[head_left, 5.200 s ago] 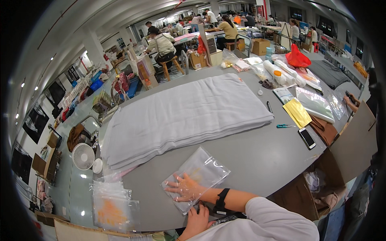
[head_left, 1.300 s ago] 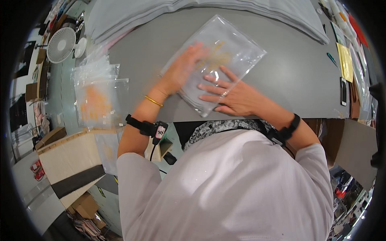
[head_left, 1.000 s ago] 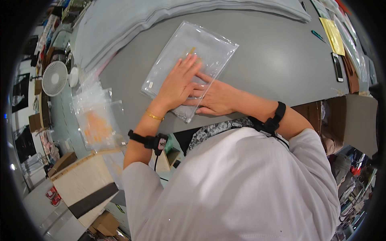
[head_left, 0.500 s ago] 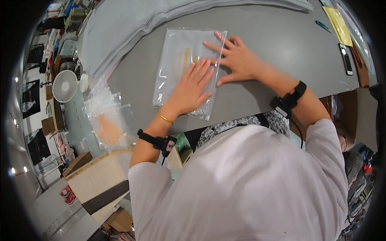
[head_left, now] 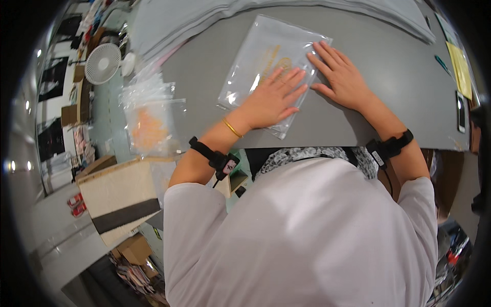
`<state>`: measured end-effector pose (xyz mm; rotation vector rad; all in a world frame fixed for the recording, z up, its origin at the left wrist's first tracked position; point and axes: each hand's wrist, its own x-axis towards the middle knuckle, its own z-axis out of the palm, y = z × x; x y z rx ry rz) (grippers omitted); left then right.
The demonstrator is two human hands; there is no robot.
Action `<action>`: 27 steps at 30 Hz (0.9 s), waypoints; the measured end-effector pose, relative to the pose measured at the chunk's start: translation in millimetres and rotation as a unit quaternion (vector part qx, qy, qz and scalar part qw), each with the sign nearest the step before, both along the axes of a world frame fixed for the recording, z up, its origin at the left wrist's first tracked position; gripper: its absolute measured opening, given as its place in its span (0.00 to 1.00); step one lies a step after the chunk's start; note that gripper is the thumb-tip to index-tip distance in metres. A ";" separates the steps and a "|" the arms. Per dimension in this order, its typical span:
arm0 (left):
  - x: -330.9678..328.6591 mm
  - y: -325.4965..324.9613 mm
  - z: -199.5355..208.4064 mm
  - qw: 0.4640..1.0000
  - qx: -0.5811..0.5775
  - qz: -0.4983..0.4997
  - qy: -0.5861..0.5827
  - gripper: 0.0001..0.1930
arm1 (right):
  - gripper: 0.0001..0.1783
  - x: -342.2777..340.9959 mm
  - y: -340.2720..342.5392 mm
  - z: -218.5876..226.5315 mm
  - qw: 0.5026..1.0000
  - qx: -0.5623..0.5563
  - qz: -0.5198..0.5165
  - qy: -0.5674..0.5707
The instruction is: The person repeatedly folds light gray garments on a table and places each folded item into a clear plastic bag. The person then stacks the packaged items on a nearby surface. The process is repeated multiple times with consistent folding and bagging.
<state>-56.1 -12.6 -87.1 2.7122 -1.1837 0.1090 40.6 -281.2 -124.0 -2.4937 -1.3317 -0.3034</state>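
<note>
A clear plastic zip bag [head_left: 258,43] lies flat and slanted on the grey table, with smooth grey material inside and yellow-gold print on its front. My left hand [head_left: 273,100] rests palm down across the bag's lower right part, fingers stretched and a little apart, partly covering the print. At the bag's right edge is my right hand [head_left: 342,77], also flat, its fingertips on the edge near the upper right corner and the thumb pointing left. Neither hand is gripping anything.
Long layers of grey sheets [head_left: 204,23] curve along the table's far side. Clear bags with orange print [head_left: 148,128] lie at the left, near a white fan [head_left: 103,64]. On the right are a phone [head_left: 461,112], a yellow sheet [head_left: 459,69] and a green tool [head_left: 442,65].
The whole view has turned, so the table and bag appear rotated clockwise. My right hand's fingers have drawn closer together and back toward the bag's right edge. My left hand stays on the bag.
</note>
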 end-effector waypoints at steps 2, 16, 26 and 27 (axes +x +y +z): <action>-25.1 9.4 6.7 0.995 -0.070 0.011 0.075 0.27 | 0.43 2.5 8.3 -3.9 1.000 -0.019 -0.018 0.010; -84.1 10.2 -16.7 0.993 -0.086 0.054 -0.066 0.10 | 0.14 -80.4 58.3 18.8 0.960 0.067 0.273 0.009; -113.1 32.4 -36.5 0.982 -0.157 0.057 -0.092 0.09 | 0.12 43.2 -16.5 23.7 0.969 0.013 0.224 -0.107; -117.5 36.7 -34.9 0.982 -0.168 0.062 -0.053 0.09 | 0.13 60.9 -28.1 28.9 0.970 0.014 0.200 -0.134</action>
